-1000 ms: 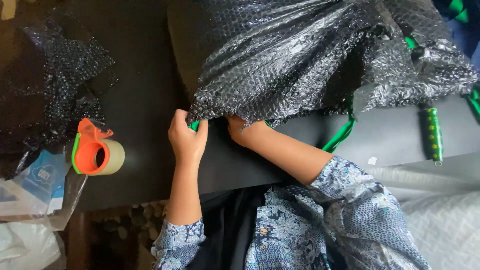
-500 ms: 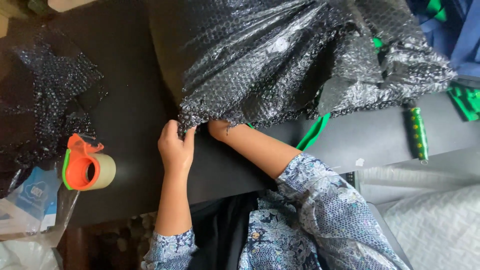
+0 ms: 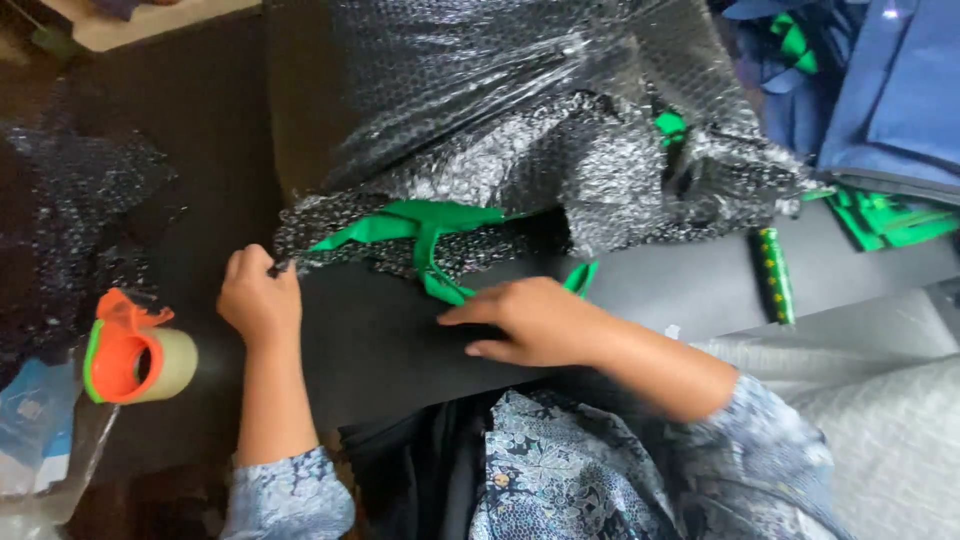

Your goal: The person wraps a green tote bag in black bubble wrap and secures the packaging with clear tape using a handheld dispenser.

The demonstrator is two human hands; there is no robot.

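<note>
A large sheet of black bubble wrap (image 3: 520, 130) lies bunched over a bundle on the dark table (image 3: 380, 340). Green fabric with a strap (image 3: 420, 235) shows under its lifted near edge. My left hand (image 3: 258, 298) pinches the near left corner of the bubble wrap. My right hand (image 3: 530, 320) lies flat on the table, fingers pointing left, its fingertips beside the green strap and holding nothing.
An orange tape dispenser with a clear tape roll (image 3: 135, 358) stands at the left. More black bubble wrap (image 3: 70, 230) lies beyond it. Blue and green folded fabric (image 3: 880, 110) is stacked at the far right, a green roll (image 3: 772, 272) beside it. Clear bubble wrap (image 3: 880, 440) lies at the near right.
The right hand has let go of the bubble wrap edge and moved right, flat onto the table. The wrap's near edge has lifted back, uncovering green fabric. The left hand keeps its corner.
</note>
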